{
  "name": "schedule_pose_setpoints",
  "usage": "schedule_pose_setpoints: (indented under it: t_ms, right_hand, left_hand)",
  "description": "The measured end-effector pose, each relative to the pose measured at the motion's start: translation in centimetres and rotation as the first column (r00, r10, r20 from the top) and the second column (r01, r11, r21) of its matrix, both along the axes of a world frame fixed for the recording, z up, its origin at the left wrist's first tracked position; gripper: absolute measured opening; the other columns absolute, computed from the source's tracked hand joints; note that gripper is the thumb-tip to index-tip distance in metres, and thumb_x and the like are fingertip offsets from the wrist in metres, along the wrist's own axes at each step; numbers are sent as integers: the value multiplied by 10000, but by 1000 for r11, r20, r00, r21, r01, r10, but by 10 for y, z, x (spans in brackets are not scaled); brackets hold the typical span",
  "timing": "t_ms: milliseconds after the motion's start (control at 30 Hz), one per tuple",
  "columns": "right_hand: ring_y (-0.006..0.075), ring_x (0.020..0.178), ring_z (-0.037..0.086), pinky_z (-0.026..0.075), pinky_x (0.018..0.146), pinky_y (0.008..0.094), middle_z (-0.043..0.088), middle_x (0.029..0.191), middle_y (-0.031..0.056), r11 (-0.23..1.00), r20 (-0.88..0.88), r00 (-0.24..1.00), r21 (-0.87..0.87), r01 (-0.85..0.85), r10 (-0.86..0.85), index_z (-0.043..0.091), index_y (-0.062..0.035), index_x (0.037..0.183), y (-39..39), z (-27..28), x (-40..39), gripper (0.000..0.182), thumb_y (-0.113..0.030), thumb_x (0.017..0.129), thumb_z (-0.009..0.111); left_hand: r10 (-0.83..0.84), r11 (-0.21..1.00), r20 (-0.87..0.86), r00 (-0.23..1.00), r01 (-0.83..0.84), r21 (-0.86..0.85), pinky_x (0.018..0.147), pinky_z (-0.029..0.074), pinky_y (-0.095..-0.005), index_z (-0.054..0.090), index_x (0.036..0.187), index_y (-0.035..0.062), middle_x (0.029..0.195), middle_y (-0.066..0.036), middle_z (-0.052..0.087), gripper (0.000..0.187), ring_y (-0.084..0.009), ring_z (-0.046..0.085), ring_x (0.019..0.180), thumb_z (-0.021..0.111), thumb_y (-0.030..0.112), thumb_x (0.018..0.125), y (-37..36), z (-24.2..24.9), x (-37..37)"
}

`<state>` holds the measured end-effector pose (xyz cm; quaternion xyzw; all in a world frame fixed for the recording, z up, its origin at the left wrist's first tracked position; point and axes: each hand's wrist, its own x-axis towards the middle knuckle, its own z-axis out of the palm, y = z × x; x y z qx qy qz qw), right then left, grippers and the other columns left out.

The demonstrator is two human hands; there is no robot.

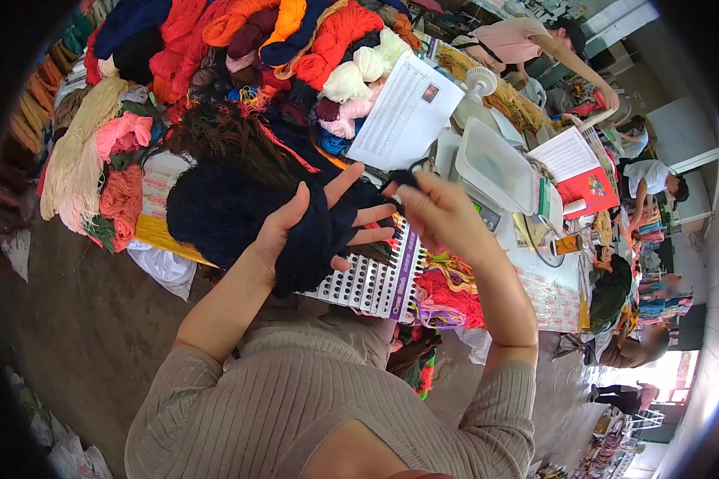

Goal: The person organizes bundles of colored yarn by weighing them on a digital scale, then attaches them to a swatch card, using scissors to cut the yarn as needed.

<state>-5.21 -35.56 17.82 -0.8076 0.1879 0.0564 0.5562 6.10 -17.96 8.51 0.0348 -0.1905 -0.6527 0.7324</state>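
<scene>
Winding was under way: the left hand [311,227] had its fingers spread, dark navy yarn [307,239] wrapped around the palm. The right hand [439,211] pinched the strand end above the colour card [375,283]; another even, taut loop seemed needed.

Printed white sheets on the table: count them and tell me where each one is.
2. One printed sheet leans against the yarn heap, above the raised fingers. A second sheet lies right of the clear plastic container, over a red booklet. Others may be buried.
</scene>
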Motion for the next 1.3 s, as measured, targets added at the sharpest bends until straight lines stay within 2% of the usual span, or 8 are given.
schedule_pose_setpoints:
  t_ms: [267,333,433,633,700,833,1167,1300]
  right_hand:
    - [151,516,566,450,482,279,572,725,88,888,-276,852,12,-460,445,524,-21,953,28,-29,-15,241,-257,919,488]
    - [167,673,601,467,562,273,558,966,128,810,185,864,-482,-335,468,535,-18,1039,19,-51,-19,229,-188,885,540]
    - [178,751,588,477,639,288,519,1073,121,924,381,911,-383,-1,160,536,-6,1065,19,-39,-19,246,-49,829,587]
    - [171,647,581,455,546,269,563,923,109,985,341,937,-169,-20,78,572,0,993,44,-29,-11,147,-22,851,545]
    - [282,699,574,455,572,339,554,873,129,928,426,885,-371,-17,186,565,-13,923,45,-55,-4,132,-50,801,599]
    - [288,669,561,441,551,348,536,775,112,816,494,818,-575,53,295,553,-20,846,42,-52,2,103,-46,773,621]
    - [275,565,530,417,490,347,484,686,111,847,550,817,-506,163,171,547,-25,810,37,-64,-8,114,-67,756,638]
    - [163,552,488,376,475,281,469,701,77,877,547,822,-460,140,156,540,-2,810,36,-63,-10,104,-40,783,633]
  left_hand:
    - [-40,982,-158,987,9,-190,752,555,-363,202,1411,155,1384,-219,278,717,-343,393,1220,408,564,860,2,0,5]
    - [4,988,-202,979,-34,-149,794,533,-393,274,1374,106,1360,-216,317,669,-336,416,1195,405,534,877,3,-10,7]
    - [60,979,-224,973,-101,-178,954,411,-467,454,1246,6,1292,-197,413,539,-301,469,1129,384,431,924,-3,-19,6]
    - [339,940,431,836,-321,-117,1063,235,-412,452,1280,29,1440,-164,229,461,-266,313,1290,374,332,942,-15,-12,-6]
    - [433,877,731,528,-433,-207,1069,217,-396,438,1290,22,1451,-165,210,473,-258,289,1305,371,336,944,-16,-11,-5]
    - [388,760,871,300,-639,-118,970,316,-316,450,1284,14,1176,-104,489,463,-182,446,1103,397,326,946,-7,3,-8]
    - [328,858,528,783,-481,180,807,407,-205,388,1328,27,934,2,527,544,-75,509,890,605,59,830,-12,-12,-10]
    - [307,890,247,919,-369,268,912,415,-264,362,1340,33,1174,-67,534,536,-139,526,1052,566,28,844,-10,0,-12]
